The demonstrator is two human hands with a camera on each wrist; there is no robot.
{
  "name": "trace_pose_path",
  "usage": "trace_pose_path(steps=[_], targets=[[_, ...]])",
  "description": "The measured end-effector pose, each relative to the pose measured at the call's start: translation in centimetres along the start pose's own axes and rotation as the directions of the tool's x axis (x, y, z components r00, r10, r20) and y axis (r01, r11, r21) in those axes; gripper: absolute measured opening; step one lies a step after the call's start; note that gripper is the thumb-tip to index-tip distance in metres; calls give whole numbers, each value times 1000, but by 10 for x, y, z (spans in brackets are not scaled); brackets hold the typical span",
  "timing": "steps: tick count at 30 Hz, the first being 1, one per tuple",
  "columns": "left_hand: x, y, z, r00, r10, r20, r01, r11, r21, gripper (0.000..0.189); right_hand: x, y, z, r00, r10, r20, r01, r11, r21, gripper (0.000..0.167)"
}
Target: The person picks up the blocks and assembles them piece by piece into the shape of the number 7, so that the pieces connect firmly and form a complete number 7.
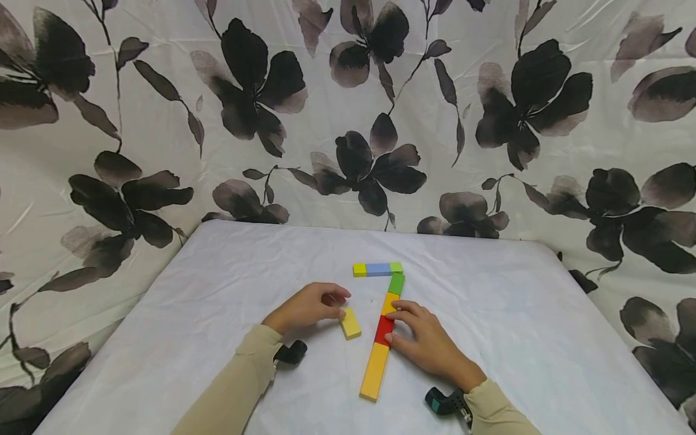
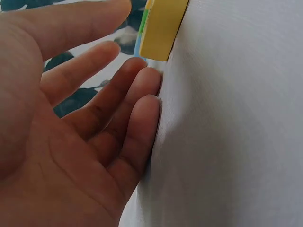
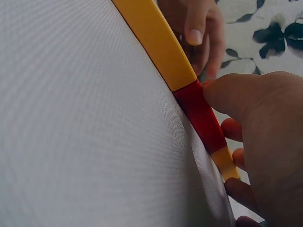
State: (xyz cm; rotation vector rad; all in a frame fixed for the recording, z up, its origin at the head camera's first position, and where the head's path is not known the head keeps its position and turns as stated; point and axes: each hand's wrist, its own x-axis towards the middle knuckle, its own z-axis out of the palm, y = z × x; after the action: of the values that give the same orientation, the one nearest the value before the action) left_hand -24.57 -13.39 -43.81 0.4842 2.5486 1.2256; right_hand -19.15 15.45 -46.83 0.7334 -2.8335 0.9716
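Observation:
A loose yellow block lies flat and angled on the white cloth. Beside its far end is my left hand, thumb tip close to the block, fingers spread and loosely bent. In the left wrist view, the palm faces the yellow block with nothing held. My right hand rests along a slanting row of blocks. Its thumb touches the red block, and its fingertips reach the edge of the red block and the orange block. A longer orange block forms the near end.
A green block forms the row's far end. Beyond it, a crosswise row joins a small yellow block, a blue block and a light green block. White cloth covers the table, with a floral curtain behind.

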Motion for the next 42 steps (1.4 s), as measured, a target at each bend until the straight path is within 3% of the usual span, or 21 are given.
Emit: trace_pose_path(steps=[9,22,36,42], targets=[[1,-6,1,997,25,72,-24,1000,-7,39,0,1,0,1000,3,-2,-3,1000,-18,38],[-1,-5,3,989,65,129,-71,997,42,45,1,2,0,1000,-8,-8,8,1000,-17,38],[-1,-3,8,987,61,148,-76,992,99,45,0,2,0,1000,-7,-5,7,1000,-13,39],[-1,-3,9,991,49,125,-62,992,108,39,0,1,0,1000,5,1,-5,1000,-17,38]])
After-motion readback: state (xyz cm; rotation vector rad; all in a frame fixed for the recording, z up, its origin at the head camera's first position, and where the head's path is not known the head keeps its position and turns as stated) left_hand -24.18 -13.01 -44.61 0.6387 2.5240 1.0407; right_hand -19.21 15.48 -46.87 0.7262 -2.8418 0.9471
